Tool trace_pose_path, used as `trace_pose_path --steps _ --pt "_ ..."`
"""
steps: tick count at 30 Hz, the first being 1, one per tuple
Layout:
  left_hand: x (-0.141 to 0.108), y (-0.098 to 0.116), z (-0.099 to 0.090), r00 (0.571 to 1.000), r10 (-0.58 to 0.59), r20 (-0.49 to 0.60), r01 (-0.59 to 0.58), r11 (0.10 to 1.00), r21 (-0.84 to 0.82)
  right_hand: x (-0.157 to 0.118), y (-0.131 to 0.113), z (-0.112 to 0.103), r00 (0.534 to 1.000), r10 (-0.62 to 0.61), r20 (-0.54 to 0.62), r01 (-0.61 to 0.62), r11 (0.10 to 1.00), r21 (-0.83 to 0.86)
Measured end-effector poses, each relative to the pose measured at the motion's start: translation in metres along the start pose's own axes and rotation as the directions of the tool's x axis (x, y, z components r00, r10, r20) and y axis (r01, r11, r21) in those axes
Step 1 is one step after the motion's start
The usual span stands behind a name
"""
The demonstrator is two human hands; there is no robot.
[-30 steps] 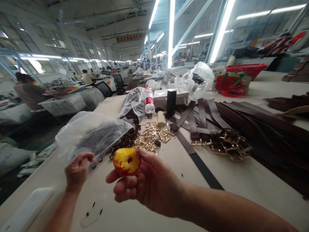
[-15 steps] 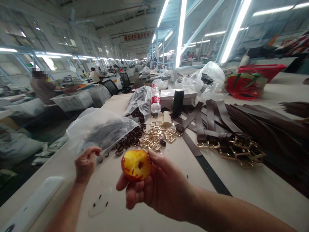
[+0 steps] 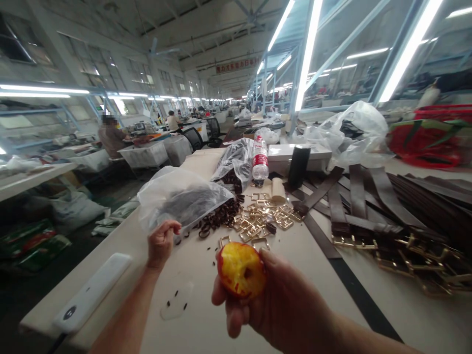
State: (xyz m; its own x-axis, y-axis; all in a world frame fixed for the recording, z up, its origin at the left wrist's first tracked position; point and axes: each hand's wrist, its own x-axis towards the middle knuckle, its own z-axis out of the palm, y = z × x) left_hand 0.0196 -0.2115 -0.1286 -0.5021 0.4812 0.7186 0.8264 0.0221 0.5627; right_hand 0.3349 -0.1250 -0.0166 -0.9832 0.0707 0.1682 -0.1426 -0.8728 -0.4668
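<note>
Tabletop (image 3: 199, 275), pale and wide, spreads under and beyond the fingers of both hands. Brown straps (image 3: 435, 196) form the largest pile on it, beyond the right fingers and off to their right, with gold buckles at the near ends. A clear plastic bag (image 3: 184, 191) lies just past the left fingers, dark contents showing through.

The right forearm comes in from the lower right, and its hand (image 3: 280, 295) reaches leftward over the table with the palm partly turned up. The left forearm rises from the bottom edge, its hand (image 3: 161, 243) bent at the wrist near the bag; those fingers are curled in narrow, and whether anything is pinched between them cannot be told.

A long white case (image 3: 92, 290) lies left of the left fingers, on the near side. Loose gold buckles (image 3: 258, 219) are heaped beyond the right fingers, and a red-labelled bottle (image 3: 260, 157) stands farther past them.

The fruit (image 3: 241, 270) is in the right fingers' grasp: thumb against its right side, other fingers at its left and underneath. It is held clear of the table, yellow flesh and a dark hollow facing the camera, red skin around the rim.

Dark small loops (image 3: 221, 214) lie between the bag and the loose buckles, beyond both sets of fingers. Smallest are the dark bits (image 3: 176, 293) on the tabletop between the two forearms.
</note>
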Motion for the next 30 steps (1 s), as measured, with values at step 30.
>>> trace_pose_path --steps 30 --pt "0.0017 0.0079 0.0006 0.999 -0.035 0.004 0.035 0.999 0.005 -0.0036 0.007 -0.0023 0.996 -0.032 0.082 0.044 0.988 -0.151"
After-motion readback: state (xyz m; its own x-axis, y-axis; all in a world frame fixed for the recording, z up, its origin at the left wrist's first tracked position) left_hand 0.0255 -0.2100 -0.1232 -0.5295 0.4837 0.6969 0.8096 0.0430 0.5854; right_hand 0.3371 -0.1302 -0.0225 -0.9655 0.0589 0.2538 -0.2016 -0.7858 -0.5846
